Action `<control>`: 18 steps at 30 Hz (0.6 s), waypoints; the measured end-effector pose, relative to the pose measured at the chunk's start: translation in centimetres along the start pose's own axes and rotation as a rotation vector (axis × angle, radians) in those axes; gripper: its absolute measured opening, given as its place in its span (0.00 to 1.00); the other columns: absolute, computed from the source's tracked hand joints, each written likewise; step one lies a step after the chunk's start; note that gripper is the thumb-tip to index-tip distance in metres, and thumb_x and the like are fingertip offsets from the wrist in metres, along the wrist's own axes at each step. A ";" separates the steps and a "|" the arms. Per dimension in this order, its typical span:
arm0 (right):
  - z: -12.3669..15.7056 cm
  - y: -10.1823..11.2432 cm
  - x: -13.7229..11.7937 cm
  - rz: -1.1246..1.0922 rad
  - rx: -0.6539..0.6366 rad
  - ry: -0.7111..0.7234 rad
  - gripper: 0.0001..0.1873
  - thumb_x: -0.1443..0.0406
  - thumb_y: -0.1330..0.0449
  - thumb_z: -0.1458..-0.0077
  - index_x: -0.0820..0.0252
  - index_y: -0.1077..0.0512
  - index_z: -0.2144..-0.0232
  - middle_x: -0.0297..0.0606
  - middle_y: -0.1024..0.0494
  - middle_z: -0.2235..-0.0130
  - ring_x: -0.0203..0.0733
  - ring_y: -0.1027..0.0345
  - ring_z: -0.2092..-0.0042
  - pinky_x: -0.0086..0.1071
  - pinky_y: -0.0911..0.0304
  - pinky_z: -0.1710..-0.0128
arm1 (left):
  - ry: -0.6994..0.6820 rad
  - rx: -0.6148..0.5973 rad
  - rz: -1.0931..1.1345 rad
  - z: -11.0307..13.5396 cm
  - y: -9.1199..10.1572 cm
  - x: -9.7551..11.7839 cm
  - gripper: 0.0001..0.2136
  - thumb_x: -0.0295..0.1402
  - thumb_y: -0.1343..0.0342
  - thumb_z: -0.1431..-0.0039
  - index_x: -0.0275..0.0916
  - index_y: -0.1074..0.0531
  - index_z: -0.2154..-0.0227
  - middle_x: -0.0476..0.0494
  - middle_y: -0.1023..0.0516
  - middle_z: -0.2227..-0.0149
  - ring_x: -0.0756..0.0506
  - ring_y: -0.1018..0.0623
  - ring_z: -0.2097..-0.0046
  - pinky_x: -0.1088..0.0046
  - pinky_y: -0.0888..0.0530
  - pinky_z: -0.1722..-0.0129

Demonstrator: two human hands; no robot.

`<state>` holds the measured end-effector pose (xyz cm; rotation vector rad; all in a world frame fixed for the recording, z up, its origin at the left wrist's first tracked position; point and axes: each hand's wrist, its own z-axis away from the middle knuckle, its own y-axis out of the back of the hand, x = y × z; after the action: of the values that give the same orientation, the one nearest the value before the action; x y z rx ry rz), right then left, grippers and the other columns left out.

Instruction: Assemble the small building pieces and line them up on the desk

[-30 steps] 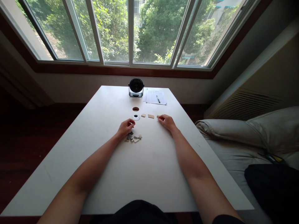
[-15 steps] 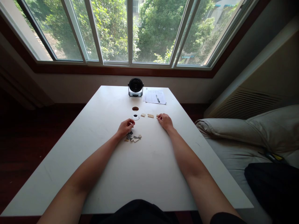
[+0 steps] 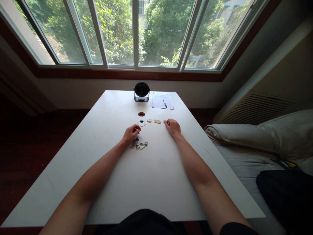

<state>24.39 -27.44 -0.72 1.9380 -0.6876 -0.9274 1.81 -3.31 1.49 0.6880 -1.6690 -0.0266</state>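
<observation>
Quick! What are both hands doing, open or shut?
Left hand: curled, cannot tell if it holds anything.
Right hand: curled, fingertips at a small tan brick, cannot tell if gripped.

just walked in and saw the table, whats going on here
A person has both bare hands on a white table. The right hand has its fingertips at a small cream toy brick, in line with a longer cream brick and a third brick. The left hand is pinched above a loose pile of small grey and cream bricks, beside a clear ring; whether it holds anything is hidden.
</observation>
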 end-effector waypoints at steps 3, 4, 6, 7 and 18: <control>0.0 0.0 0.0 0.011 0.002 -0.032 0.04 0.63 0.41 0.39 0.57 0.28 0.65 0.39 0.24 0.62 0.43 0.34 0.59 0.32 0.43 0.64 | -0.003 0.007 0.005 0.0 0.0 0.0 0.08 0.38 0.44 0.43 0.41 0.25 0.66 0.48 0.24 0.72 0.48 0.25 0.70 0.73 0.31 0.71; 0.0 0.0 0.0 0.013 0.003 -0.041 0.04 0.63 0.41 0.39 0.56 0.28 0.65 0.39 0.24 0.62 0.43 0.34 0.60 0.32 0.44 0.64 | -0.002 0.008 0.007 0.0 0.0 0.0 0.08 0.38 0.44 0.43 0.41 0.24 0.66 0.48 0.24 0.72 0.48 0.25 0.70 0.73 0.31 0.71; 0.0 0.0 0.1 0.019 0.006 -0.050 0.04 0.63 0.41 0.39 0.56 0.28 0.65 0.38 0.24 0.62 0.42 0.33 0.60 0.32 0.44 0.65 | 0.002 0.008 0.011 0.0 0.0 0.0 0.08 0.38 0.44 0.43 0.41 0.25 0.66 0.48 0.24 0.72 0.48 0.25 0.70 0.73 0.32 0.72; 0.0 0.0 0.1 0.021 0.008 -0.053 0.04 0.63 0.41 0.39 0.56 0.28 0.65 0.38 0.24 0.62 0.42 0.33 0.60 0.32 0.44 0.65 | 0.004 0.007 0.013 0.0 -0.1 0.0 0.08 0.38 0.44 0.43 0.41 0.25 0.66 0.48 0.24 0.72 0.48 0.25 0.70 0.74 0.32 0.72; 0.0 -0.2 -0.1 0.014 0.031 -0.050 0.05 0.64 0.43 0.38 0.56 0.27 0.63 0.38 0.24 0.62 0.41 0.33 0.61 0.32 0.43 0.65 | 0.012 0.018 0.012 0.0 0.0 0.1 0.08 0.37 0.44 0.44 0.41 0.24 0.66 0.48 0.23 0.71 0.47 0.24 0.69 0.73 0.32 0.71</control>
<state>24.38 -27.24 -0.88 1.9400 -0.7475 -0.9643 1.84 -3.34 1.56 0.6903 -1.6638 0.0010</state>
